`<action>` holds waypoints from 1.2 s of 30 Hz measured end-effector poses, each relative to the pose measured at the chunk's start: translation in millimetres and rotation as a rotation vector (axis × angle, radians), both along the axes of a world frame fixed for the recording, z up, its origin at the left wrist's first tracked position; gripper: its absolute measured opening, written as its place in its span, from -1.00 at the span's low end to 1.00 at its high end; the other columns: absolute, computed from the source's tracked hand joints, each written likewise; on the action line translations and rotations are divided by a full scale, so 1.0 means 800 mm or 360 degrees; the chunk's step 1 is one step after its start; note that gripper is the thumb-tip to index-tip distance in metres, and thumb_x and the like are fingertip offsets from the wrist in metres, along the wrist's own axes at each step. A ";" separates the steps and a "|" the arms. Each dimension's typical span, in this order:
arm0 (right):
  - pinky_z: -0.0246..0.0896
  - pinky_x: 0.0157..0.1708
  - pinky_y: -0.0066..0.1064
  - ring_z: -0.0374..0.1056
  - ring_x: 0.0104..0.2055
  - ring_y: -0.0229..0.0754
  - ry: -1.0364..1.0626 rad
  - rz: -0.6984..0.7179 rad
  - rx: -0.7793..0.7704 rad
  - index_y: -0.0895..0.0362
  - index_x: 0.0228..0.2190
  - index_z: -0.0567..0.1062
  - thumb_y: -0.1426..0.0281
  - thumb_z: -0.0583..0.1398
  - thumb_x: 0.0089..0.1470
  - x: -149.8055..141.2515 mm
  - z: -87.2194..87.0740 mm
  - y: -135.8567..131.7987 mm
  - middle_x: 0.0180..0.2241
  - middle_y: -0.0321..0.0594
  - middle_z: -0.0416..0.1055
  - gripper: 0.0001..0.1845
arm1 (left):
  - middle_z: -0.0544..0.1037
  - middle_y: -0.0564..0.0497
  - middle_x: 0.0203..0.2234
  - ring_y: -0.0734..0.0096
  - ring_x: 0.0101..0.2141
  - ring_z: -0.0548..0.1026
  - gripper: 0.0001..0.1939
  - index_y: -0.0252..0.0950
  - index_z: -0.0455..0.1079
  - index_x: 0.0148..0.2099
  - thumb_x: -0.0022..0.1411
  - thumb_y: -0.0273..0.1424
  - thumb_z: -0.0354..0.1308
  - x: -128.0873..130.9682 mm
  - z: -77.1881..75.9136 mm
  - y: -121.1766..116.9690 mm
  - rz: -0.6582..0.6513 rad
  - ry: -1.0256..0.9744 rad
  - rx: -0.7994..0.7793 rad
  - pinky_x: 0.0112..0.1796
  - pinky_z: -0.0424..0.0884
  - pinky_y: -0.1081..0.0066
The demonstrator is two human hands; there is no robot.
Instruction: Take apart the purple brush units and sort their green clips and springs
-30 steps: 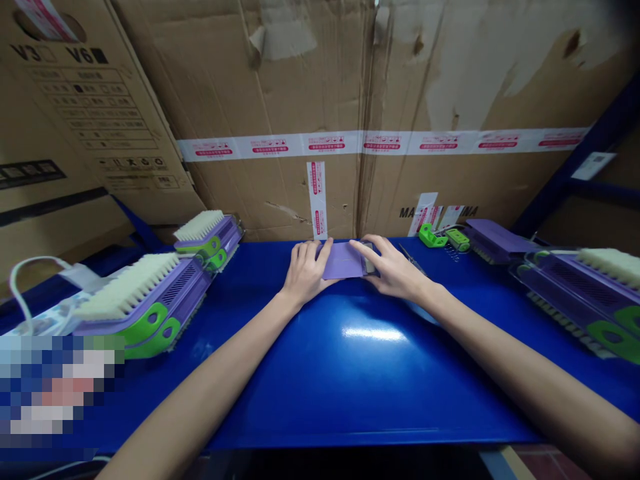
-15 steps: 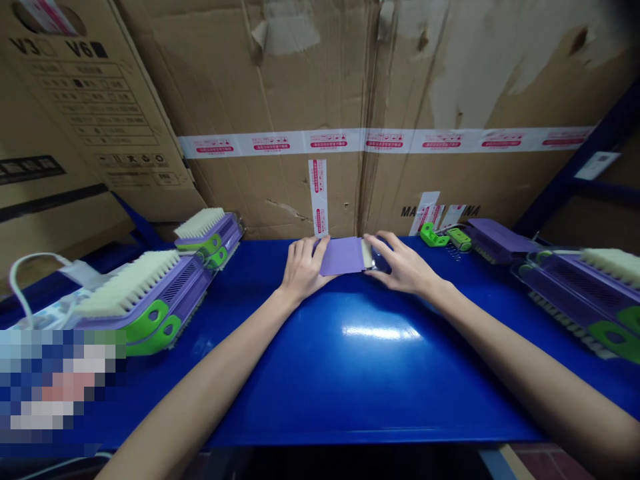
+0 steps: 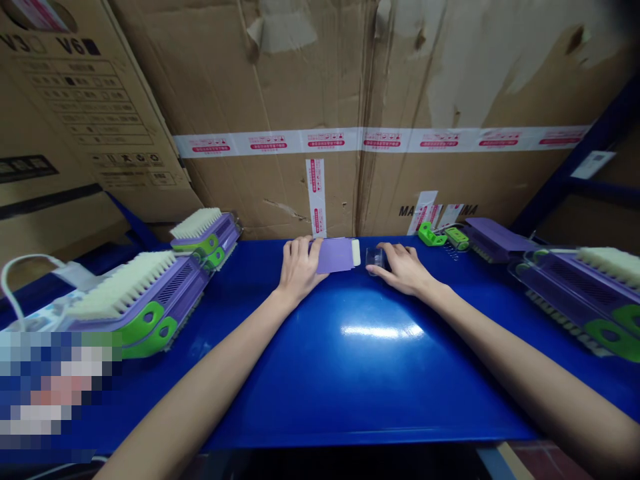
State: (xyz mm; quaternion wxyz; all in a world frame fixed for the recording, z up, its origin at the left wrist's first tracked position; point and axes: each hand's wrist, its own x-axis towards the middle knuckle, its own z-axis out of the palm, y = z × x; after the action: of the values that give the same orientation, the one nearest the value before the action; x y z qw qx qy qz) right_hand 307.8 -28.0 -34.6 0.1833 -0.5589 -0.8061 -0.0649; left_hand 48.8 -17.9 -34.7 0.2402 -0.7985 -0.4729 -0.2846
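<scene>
My left hand (image 3: 299, 268) is closed around the left end of a flat purple plastic piece (image 3: 335, 255) near the back of the blue table. A cream-coloured block or brush edge (image 3: 356, 253) shows at the piece's right end. Just to the right, my right hand (image 3: 404, 268) grips a small clear plastic cover (image 3: 375, 260) between thumb and fingers. A narrow gap of blue surface separates the cover from the purple piece. What lies beneath the purple piece is hidden.
Purple-and-green brushes with cream bristles lie at the left (image 3: 127, 287) and the right (image 3: 595, 280). Behind the right hand are a green bracket (image 3: 431, 235), a green part (image 3: 457, 237) and a purple shell (image 3: 493, 239). Cardboard (image 3: 270, 180) rises behind the blue table (image 3: 320, 380).
My right hand has drawn the clear cover rightward, off the end of the purple piece, so the cream end is now exposed. My left hand keeps its hold.
</scene>
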 end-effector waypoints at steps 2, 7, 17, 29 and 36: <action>0.02 0.05 0.01 0.26 0.05 0.17 0.0002 -0.0036 -0.0038 0.26 0.01 0.30 -0.06 0.02 0.13 0.000 0.000 -0.001 -0.04 0.16 0.39 -0.31 | 0.36 -0.36 -0.06 -0.08 -0.09 0.33 -0.20 -0.44 0.25 0.15 0.02 0.01 0.25 -0.001 -0.001 0.002 0.0031 -0.0008 -0.0031 -0.10 0.23 0.07; 0.00 0.05 0.07 0.23 0.10 0.19 -0.0058 -0.0038 -0.0032 0.24 0.10 0.24 -0.04 -0.02 0.16 0.000 0.006 -0.006 0.01 0.17 0.37 -0.30 | 0.35 -0.36 -0.06 -0.07 -0.10 0.32 -0.03 -0.45 0.23 0.16 -0.11 0.17 0.24 -0.003 -0.002 0.005 0.0040 0.0070 -0.0036 -0.11 0.24 0.09; 0.23 -0.33 -0.23 0.44 -0.23 0.10 -0.0071 -0.0736 -0.0184 0.18 -0.09 0.41 0.16 -0.01 0.18 0.041 0.039 -0.007 -0.24 0.07 0.50 -0.57 | 0.35 -0.36 -0.07 -0.06 -0.10 0.31 -0.21 -0.44 0.26 0.13 0.13 0.13 0.03 0.003 -0.002 0.000 0.0048 0.0081 -0.0013 -0.13 0.23 0.07; 0.24 -0.30 -0.27 0.43 -0.21 0.04 -0.0040 -0.0509 -0.0096 0.16 -0.08 0.50 0.38 0.01 0.11 0.037 0.028 -0.005 -0.20 0.02 0.48 -0.60 | 0.36 -0.36 -0.06 -0.04 -0.11 0.33 -0.43 -0.41 0.30 0.06 0.17 -0.07 0.14 0.004 0.000 -0.004 0.0030 0.0129 0.0012 -0.10 0.24 0.07; 0.20 -0.36 -0.33 0.32 -0.37 -0.12 0.0243 -0.0017 0.0414 0.14 -0.13 0.58 0.35 -0.02 0.17 0.027 0.062 -0.027 -0.44 -0.11 0.36 -0.57 | 0.40 -0.34 -0.08 -0.04 -0.13 0.34 -0.42 -0.38 0.33 0.06 0.19 0.00 0.07 0.008 0.005 -0.005 0.0051 0.0165 0.0018 -0.14 0.23 0.06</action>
State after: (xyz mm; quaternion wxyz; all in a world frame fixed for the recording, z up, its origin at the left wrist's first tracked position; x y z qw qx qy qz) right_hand 329.1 -49.3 15.0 0.3146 -0.5381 -0.7716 -0.1273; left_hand 54.9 -21.5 -30.7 0.2734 -0.8031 -0.4710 -0.2418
